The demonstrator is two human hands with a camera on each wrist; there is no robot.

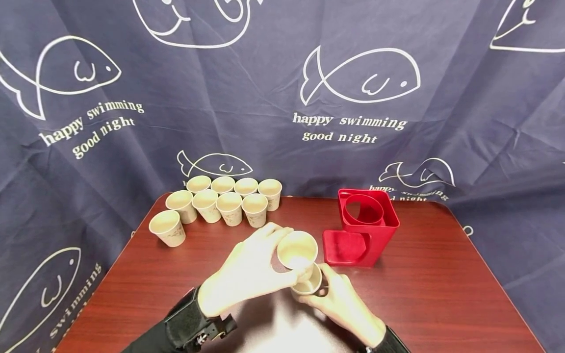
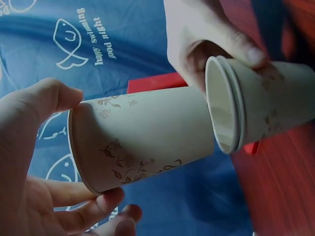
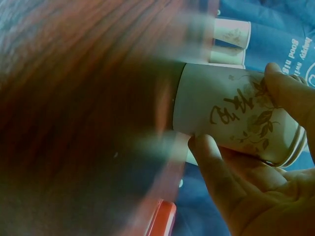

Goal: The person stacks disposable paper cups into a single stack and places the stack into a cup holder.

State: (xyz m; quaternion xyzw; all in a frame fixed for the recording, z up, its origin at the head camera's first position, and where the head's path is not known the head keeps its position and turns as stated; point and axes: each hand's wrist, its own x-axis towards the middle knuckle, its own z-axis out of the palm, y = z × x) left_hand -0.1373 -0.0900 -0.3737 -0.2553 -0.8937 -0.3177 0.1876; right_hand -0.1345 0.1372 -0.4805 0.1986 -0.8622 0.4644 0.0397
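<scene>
My left hand [image 1: 247, 269] grips a paper cup [image 2: 142, 140] near its rim, thumb on one side and fingers on the other. The cup is pale with a brown flower print. Below and just right of it, my right hand [image 1: 344, 296] holds a short stack of paper cups [image 2: 275, 101]; two rims show, one nested inside the other. In the left wrist view the base of the single cup is right at the mouth of the stack. Brown lettering and leaves show on the stacked cup's side in the right wrist view.
Several more paper cups [image 1: 229, 215] stand upright in rows at the back left of the reddish wooden table [image 1: 441, 289]. A red plastic holder [image 1: 384, 240] with a round opening on top stands right of my hands. A blue fish-print curtain [image 1: 273, 98] hangs behind the table.
</scene>
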